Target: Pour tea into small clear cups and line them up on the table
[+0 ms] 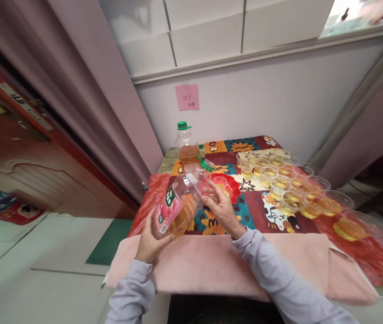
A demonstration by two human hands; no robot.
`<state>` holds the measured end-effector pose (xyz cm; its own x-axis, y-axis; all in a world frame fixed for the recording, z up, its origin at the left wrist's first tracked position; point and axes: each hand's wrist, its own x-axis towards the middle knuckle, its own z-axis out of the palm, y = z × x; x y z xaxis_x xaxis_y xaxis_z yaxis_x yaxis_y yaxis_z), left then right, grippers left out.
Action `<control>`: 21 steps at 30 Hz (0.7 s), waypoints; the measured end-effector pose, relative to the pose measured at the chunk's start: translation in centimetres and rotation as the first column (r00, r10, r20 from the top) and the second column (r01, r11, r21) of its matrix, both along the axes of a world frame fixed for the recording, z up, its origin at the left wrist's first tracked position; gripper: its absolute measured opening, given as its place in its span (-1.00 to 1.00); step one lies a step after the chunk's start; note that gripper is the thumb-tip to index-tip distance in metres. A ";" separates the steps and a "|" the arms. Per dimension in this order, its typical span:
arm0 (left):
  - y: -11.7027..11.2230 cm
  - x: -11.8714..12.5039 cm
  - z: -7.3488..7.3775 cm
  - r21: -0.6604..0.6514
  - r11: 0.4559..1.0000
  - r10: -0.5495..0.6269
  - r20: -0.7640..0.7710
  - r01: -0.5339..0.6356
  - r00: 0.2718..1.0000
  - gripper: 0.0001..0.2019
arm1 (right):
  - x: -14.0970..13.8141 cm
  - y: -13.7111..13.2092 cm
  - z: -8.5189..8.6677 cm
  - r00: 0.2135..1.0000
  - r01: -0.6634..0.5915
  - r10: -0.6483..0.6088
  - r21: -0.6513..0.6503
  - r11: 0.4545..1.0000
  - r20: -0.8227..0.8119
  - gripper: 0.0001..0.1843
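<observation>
My left hand [150,242] is closed round the base of a large clear bottle [181,200] with a pink label. The bottle is tipped over towards the far right, with a little amber drink left inside. Its open mouth points at a small clear cup [218,183] that stands on a red flower-shaped dish [232,189]. My right hand [221,208] rests by the bottle's neck, fingers curled at the cup's near side. What those fingers grip is hidden. A loose green cap [205,164] lies just beyond the bottle.
A second bottle [186,145] with a green cap stands upright at the table's far left. Several clear cups [294,185] of amber drink fill the right side. A pink cloth [232,265] covers the near edge. A pink note [187,97] hangs on the wall.
</observation>
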<state>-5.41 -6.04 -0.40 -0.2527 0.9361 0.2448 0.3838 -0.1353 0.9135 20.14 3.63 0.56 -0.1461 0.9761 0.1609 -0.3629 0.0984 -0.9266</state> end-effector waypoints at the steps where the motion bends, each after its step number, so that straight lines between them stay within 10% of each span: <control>1: -0.2 -0.2 -0.5 0.007 1.000 -0.002 -0.002 0.002 1.000 0.10 | 0.0 -0.3 0.4 0.999 -0.011 0.010 0.027 1.000 0.034 -0.21; 14: -1.2 -1.7 -2.7 -0.020 0.995 0.101 0.005 -0.101 0.995 0.08 | 2.0 1.7 5.0 0.884 -0.205 0.061 0.268 0.941 0.463 -0.18; 17: -1.1 -1.8 -3.2 0.012 0.994 0.106 0.041 -0.107 0.993 0.13 | 4.4 5.2 5.3 0.598 -0.060 -0.265 0.373 0.926 0.756 -0.23; 21: -1.1 -1.9 -3.7 0.017 0.995 0.100 0.045 -0.101 0.994 0.13 | 5.5 8.1 5.3 0.042 -0.149 -0.306 0.309 0.939 0.951 -0.21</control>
